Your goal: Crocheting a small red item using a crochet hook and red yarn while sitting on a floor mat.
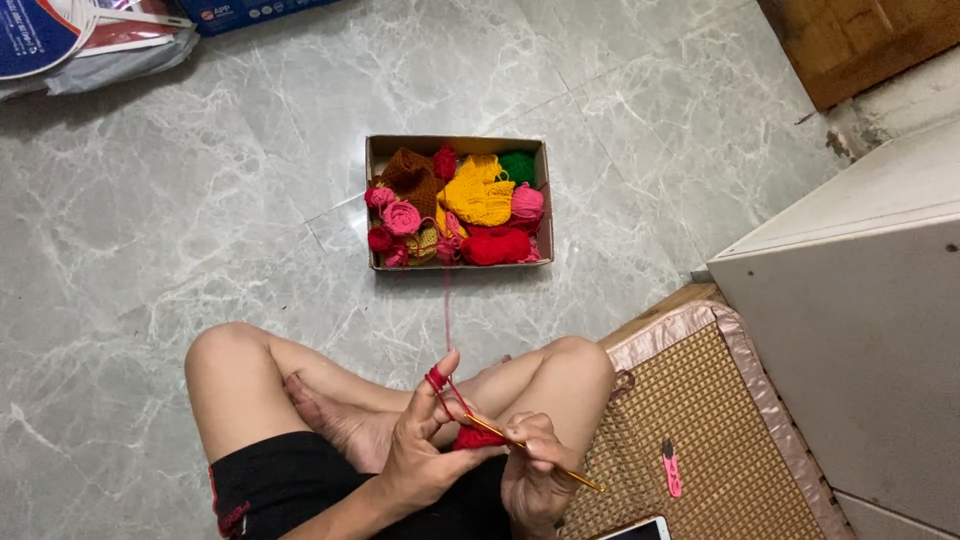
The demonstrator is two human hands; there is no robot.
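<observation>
Two bare hands work crochet over crossed legs on a marble floor [150, 200]. Left to right: left hand [425, 455], fingers partly curled, index raised with red yarn [447, 330] looped round its tip, thumb and other fingers pinching a small red crochet piece [466, 438]. Right hand [535, 470] closed around a yellow crochet hook [540, 460], tip set into the red piece, tail end sticking out toward the woven mat [700, 440].

One strand of red yarn runs up from the finger to one cardboard box [456, 145] further out on the floor, well apart from the hands. Box is packed with yarn and crocheted bits: one brown, one yellow, one green, one large red, several pink and red rosettes; exact count unclear, they overlap.

On the mat, right: one small pink tool [672, 470], one phone [640, 530] corner at the bottom edge. One white cabinet [860, 300] far right. Bags [90, 40] at top left.

Risks, as a judgement: strand looks taut, so a hard pull could drag the box or tangle the yarn in it; loop could slip off the index and lose tension; hook could slide out of the stitch and drop it.
</observation>
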